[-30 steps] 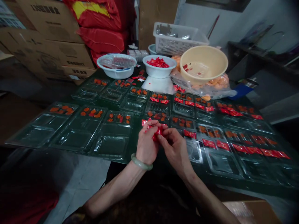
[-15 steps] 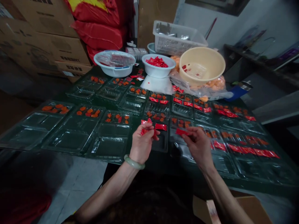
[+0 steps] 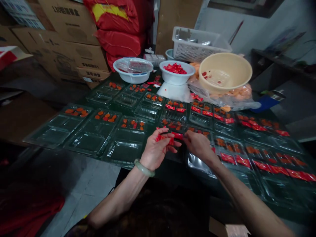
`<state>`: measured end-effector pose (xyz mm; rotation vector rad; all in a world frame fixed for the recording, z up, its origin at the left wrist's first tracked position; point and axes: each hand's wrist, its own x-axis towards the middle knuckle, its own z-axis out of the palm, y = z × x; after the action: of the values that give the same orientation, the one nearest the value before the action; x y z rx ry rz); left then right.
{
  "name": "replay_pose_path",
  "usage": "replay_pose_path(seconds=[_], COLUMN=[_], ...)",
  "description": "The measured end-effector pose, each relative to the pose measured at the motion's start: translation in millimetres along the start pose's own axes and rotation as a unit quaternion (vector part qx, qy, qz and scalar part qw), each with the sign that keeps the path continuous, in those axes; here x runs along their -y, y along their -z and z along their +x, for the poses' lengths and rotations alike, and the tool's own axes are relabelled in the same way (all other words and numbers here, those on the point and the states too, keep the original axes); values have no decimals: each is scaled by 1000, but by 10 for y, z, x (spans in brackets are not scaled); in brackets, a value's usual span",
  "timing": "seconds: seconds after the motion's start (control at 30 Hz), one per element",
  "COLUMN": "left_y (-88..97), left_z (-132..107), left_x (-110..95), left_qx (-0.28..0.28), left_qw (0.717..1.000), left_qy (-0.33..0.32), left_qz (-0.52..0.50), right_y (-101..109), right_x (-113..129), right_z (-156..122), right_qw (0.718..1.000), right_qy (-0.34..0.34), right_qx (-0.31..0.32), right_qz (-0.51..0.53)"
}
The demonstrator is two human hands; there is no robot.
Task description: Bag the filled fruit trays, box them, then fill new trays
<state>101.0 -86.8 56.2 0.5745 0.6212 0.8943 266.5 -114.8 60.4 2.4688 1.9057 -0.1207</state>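
Red packets (image 3: 163, 139) held tight in the left hand (image 3: 155, 149) could slip into the clear tray (image 3: 123, 151) if the right hand (image 3: 198, 144), pinching one too, pulls too hard.

Left hand (image 3: 156, 148) is hiding most of the red sachets (image 3: 163, 138) it's gripping. Right hand (image 3: 198, 144) is covering its fingertips' contact, can't tell if it's holding anything. Bottom edge is cutting off the cardboard box (image 3: 228, 230). Orange pieces (image 3: 106, 116) in the clear plastic trays (image 3: 86, 142) are showing too small to identify.
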Motion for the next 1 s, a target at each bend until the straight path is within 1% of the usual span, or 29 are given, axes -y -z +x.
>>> replay_pose_path(seconds=[0.03, 0.1, 0.13, 0.17, 0.23, 0.3, 0.37, 0.47, 0.53, 0.6, 0.7, 0.77, 0.87, 1.0], left_y=[15, 56, 80, 105, 155, 202, 245, 293, 312, 321, 326, 326, 315, 271], left_z=[-26, -74, -93, -105, -109, -93, -70, -54, -55, -56, -40, -22, 4, 43], left_x=[-5, -16, -24, -35, -68, -112, -157, -210, -234, -252, -276, -291, -310, -309], left_qx=[18, 57, 73, 81, 66, 23, -16, -43, -56, -73, -97, -100, -87, -74], left_qw=[1000, 998, 996, 995, 996, 998, 998, 997, 997, 995, 992, 990, 988, 986], left_qy=[-1, -3, -7, -12, -23, -32, -36, -36, -34, -32, -31, -36, -43, -37], left_qz=[14, 36, 43, 48, 54, 58, 56, 46, 45, 52, 77, 96, 119, 147], right_y=[-10, -34, -46, -58, -78, -93, -96, -78, -63, -57, -60, -55, -17, 77], right_x=[15, 13, 4, -6, -22, -25, -17, 10, 36, 67, 100, 99, 67, 51], right_z=[1, -38, -67, -91, -97, -29, 89, 247, 288, 283, 258, 270, 343, 476], right_qw=[998, 985, 979, 979, 990, 997, 997, 993, 988, 982, 973, 969, 968, 963], right_qy=[6, 24, 30, 36, 45, 61, 78, 102, 134, 163, 189, 198, 209, 218], right_qx=[-14, -57, -78, -90, -82, -35, 14, 53, 54, 38, 24, 27, 46, 120], right_qz=[57, 162, 184, 178, 110, 43, 17, -16, -51, -88, -131, -144, -129, -101])
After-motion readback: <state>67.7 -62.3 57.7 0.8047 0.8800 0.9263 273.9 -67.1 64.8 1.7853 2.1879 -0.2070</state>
